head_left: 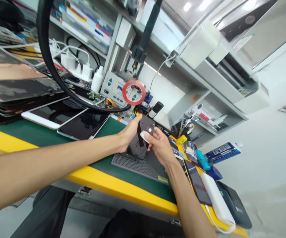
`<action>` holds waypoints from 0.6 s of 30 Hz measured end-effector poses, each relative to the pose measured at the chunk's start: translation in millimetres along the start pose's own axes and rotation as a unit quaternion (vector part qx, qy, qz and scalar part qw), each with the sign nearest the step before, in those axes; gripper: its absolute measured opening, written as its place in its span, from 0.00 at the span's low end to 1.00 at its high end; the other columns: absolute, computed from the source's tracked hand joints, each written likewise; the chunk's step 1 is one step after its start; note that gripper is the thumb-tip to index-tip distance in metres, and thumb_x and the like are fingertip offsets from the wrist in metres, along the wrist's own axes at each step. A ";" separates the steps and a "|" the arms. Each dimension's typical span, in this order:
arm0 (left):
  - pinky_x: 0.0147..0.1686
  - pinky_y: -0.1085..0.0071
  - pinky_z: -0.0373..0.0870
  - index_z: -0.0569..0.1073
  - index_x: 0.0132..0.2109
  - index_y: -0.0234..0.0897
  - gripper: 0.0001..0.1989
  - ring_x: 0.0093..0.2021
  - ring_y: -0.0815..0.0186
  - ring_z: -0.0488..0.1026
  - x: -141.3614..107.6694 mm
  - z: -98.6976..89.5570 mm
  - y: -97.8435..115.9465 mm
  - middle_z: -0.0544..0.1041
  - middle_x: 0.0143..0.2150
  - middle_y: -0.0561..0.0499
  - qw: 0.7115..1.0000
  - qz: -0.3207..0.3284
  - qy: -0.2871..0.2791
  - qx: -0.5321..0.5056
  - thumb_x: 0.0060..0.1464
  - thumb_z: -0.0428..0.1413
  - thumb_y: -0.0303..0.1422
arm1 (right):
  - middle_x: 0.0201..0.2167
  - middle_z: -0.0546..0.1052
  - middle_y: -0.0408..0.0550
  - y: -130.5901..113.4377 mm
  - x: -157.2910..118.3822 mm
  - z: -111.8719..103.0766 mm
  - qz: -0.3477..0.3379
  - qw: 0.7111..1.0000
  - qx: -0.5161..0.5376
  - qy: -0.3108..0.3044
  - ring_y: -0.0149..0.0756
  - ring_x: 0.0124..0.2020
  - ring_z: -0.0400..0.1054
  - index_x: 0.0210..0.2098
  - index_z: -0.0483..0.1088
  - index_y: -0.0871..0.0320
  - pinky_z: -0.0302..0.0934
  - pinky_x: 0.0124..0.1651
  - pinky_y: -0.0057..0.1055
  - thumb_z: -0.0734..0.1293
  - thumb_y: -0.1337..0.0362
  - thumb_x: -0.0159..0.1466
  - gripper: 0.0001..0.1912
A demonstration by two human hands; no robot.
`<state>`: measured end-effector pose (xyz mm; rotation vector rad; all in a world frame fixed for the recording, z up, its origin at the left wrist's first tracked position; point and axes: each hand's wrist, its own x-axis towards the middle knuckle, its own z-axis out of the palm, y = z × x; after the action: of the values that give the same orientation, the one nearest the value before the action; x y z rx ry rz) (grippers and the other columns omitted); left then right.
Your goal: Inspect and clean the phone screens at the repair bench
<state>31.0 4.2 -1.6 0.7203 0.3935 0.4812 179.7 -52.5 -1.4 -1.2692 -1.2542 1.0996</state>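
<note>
A dark smartphone (136,147) is tilted up over a grey textured mat (133,167), its back with the camera area facing me. My left hand (128,134) is closed on the phone's left edge, thumb along its upper part. Between the thumb and fingers of my right hand (161,145) is a small white wipe (144,136), held against the phone near the camera. The right fingers partly wrap round the phone's right edge and hide some of it.
Tablets (56,112) and stacked panels (16,89) lie to the left. Behind stand a grey control unit (113,87) and a red tape roll (125,94). A thick black cable (51,72) arches overhead. Another phone (198,183) and a white power bank (217,198) lie right.
</note>
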 end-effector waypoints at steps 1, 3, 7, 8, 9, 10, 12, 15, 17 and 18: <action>0.21 0.66 0.70 0.77 0.37 0.34 0.33 0.22 0.56 0.75 -2.1 1.8 0.2 0.75 0.20 0.43 1.000 0.006 0.008 0.000 0.58 0.42 0.59 | 0.43 0.74 0.44 -0.3 -1.0 0.5 0.005 1.000 -0.003 -0.005 0.20 0.22 0.60 0.50 0.69 0.55 0.62 0.22 0.19 0.77 0.57 0.55 0.26; 0.21 0.68 0.70 0.77 0.37 0.35 0.32 0.21 0.58 0.75 -5.7 5.1 0.2 0.76 0.21 0.44 1.000 0.006 0.011 -0.004 0.59 0.42 0.58 | 0.45 0.73 0.45 -0.9 -2.3 1.7 0.013 1.000 -0.001 -0.006 0.20 0.23 0.60 0.51 0.68 0.54 0.61 0.23 0.19 0.77 0.56 0.56 0.26; 0.21 0.69 0.70 0.78 0.36 0.34 0.32 0.22 0.58 0.75 -8.2 7.2 -1.8 0.77 0.23 0.43 1.000 -0.002 0.021 -0.008 0.58 0.45 0.59 | 0.48 0.73 0.47 -1.8 -2.7 4.1 0.014 1.000 0.004 -0.010 0.20 0.23 0.59 0.53 0.68 0.55 0.60 0.22 0.20 0.76 0.54 0.56 0.29; 0.22 0.69 0.70 0.78 0.36 0.34 0.33 0.22 0.58 0.75 -8.2 7.0 -2.6 0.77 0.23 0.43 1.000 0.000 0.022 -0.009 0.57 0.46 0.60 | 0.48 0.73 0.47 -1.8 -2.5 4.6 0.015 1.000 0.008 -0.012 0.20 0.22 0.58 0.53 0.67 0.55 0.60 0.22 0.20 0.76 0.54 0.56 0.29; 0.22 0.70 0.70 0.78 0.36 0.34 0.33 0.22 0.58 0.76 -8.2 6.7 -3.4 0.77 0.22 0.43 1.000 -0.006 0.028 -0.006 0.56 0.46 0.61 | 0.47 0.73 0.47 -1.6 -2.4 5.1 0.014 1.000 0.009 -0.015 0.19 0.22 0.58 0.53 0.67 0.55 0.61 0.22 0.20 0.76 0.53 0.56 0.29; 0.23 0.70 0.70 0.78 0.35 0.34 0.34 0.23 0.59 0.76 -8.3 6.8 -4.2 0.78 0.23 0.43 0.999 -0.009 0.037 -0.005 0.55 0.47 0.61 | 0.45 0.73 0.47 -1.0 -2.1 5.5 0.014 1.000 0.010 -0.015 0.20 0.22 0.58 0.52 0.68 0.56 0.61 0.22 0.20 0.76 0.52 0.56 0.29; 0.24 0.69 0.72 0.78 0.33 0.34 0.35 0.23 0.59 0.76 -8.4 7.8 -5.6 0.78 0.23 0.42 0.998 -0.009 0.055 -0.002 0.52 0.48 0.64 | 0.43 0.74 0.46 1.3 -1.1 6.0 0.013 1.000 0.019 -0.013 0.19 0.21 0.58 0.51 0.68 0.56 0.60 0.22 0.20 0.76 0.52 0.55 0.29; 0.22 0.70 0.70 0.78 0.31 0.32 0.36 0.22 0.59 0.76 -4.2 10.8 -6.2 0.78 0.23 0.39 0.997 -0.016 0.077 0.001 0.51 0.51 0.64 | 0.47 0.74 0.48 7.7 3.5 4.3 0.010 1.000 0.026 -0.002 0.19 0.20 0.57 0.50 0.69 0.57 0.58 0.20 0.21 0.78 0.50 0.50 0.33; 0.21 0.68 0.70 0.80 0.34 0.31 0.34 0.21 0.58 0.75 3.9 11.2 -4.7 0.77 0.22 0.40 0.997 -0.013 0.078 -0.001 0.56 0.49 0.60 | 0.50 0.74 0.50 12.0 9.1 0.9 0.008 1.000 0.020 -0.002 0.20 0.19 0.58 0.51 0.69 0.56 0.58 0.20 0.22 0.78 0.47 0.48 0.36; 0.23 0.65 0.72 0.81 0.38 0.32 0.32 0.22 0.55 0.76 9.1 10.4 -3.4 0.79 0.23 0.41 0.997 0.008 0.079 -0.005 0.59 0.47 0.56 | 0.50 0.74 0.51 13.6 12.4 -1.4 0.003 1.000 0.017 -0.012 0.23 0.22 0.63 0.51 0.70 0.56 0.60 0.23 0.23 0.78 0.46 0.46 0.38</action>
<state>44.6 1.4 1.5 0.6777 0.5336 0.5568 183.0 -39.7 -14.3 -1.2384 -1.2443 1.1384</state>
